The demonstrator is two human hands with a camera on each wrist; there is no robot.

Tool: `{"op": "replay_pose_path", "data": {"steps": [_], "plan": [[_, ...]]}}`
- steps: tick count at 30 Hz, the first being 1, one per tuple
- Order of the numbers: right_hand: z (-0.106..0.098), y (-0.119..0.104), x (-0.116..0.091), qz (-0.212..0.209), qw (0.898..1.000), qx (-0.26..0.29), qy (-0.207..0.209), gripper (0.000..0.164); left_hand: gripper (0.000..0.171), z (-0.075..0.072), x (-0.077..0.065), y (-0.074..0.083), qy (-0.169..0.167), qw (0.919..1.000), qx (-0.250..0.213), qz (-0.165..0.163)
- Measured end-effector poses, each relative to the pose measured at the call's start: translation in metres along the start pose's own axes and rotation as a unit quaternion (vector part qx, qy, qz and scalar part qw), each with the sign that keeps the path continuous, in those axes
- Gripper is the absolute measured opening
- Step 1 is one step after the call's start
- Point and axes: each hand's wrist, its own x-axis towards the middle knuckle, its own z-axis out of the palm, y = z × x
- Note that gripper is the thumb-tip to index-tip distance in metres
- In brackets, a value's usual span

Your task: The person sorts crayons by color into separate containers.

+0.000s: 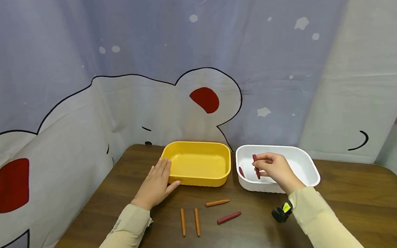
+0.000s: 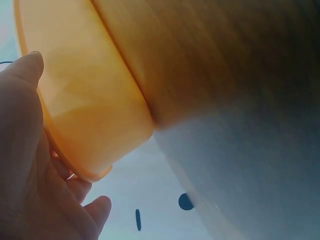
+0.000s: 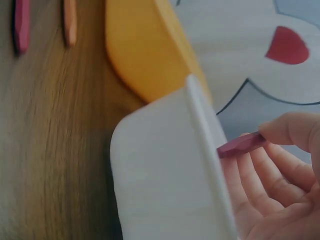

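My right hand (image 1: 274, 169) pinches a dark red crayon (image 1: 256, 166) between thumb and fingers over the left part of the white tray (image 1: 306, 178). In the right wrist view the same crayon (image 3: 242, 145) shows just beyond the tray's rim. A second dark red crayon (image 1: 241, 172) lies inside that tray. My left hand (image 1: 154, 183) rests with fairly straight fingers at the left front corner of the yellow tray (image 1: 194, 181). In the left wrist view the thumb (image 2: 31, 67) lies at the tray's rim, and some fingertips are hidden behind its wall.
In front of the trays, an orange crayon (image 1: 217, 203) and a dark red crayon (image 1: 229, 218) lie slanted on the wooden table (image 1: 245, 244). Two more orange crayons (image 1: 183, 222) lie side by side, pointing toward me. A patterned curtain (image 1: 150, 108) hangs behind the trays.
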Motion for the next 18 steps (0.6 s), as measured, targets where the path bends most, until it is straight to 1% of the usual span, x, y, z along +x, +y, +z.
{"op": "replay_pose_path", "data": {"steps": [5, 10, 13, 15, 18], "plan": [[0.002, 0.007, 0.014, 0.010, 0.998, -0.057, 0.009, 0.031, 0.080, 0.000, 0.000, 0.000, 0.002, 1.0000, 0.001, 0.001], [0.004, 0.013, 0.023, 0.018, 0.992, -0.125, 0.014, 0.027, 0.080, -0.001, 0.000, 0.001, 0.005, 1.0000, 0.000, 0.000], [0.006, 0.015, 0.026, 0.020, 0.988, -0.152, 0.015, 0.026, 0.081, -0.002, 0.000, 0.001, 0.003, 1.0000, 0.001, -0.001], [0.007, 0.016, 0.028, 0.017, 0.984, -0.177, 0.014, 0.024, 0.081, -0.002, 0.000, 0.001, 0.004, 1.0000, 0.002, -0.001], [0.009, 0.018, 0.030, 0.015, 0.974, -0.225, 0.016, 0.020, 0.081, -0.002, 0.000, 0.002, 0.004, 1.0000, 0.003, 0.000]]}}
